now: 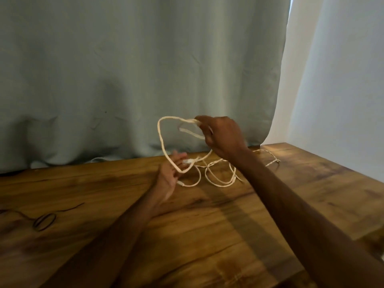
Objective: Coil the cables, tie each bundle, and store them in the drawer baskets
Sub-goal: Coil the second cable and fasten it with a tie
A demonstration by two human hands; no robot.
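A long white braided cable (161,140) lies partly on the wooden table (207,235) and partly in the air. My right hand (223,134) is raised above the table and pinches the top of one large loop, with a short end sticking out left of the fingers. My left hand (169,177) is lower, palm up, fingers spread, and the bottom of the loop rests across its fingers. The rest of the cable (220,175) sprawls in loose curves on the table behind my right forearm. No drawer or basket is in view.
A grey-green curtain (135,80) hangs along the table's far edge. A white wall (342,80) stands at the right. The table's right edge runs diagonally near my right arm. A thin white strip (99,158) peeks out under the curtain.
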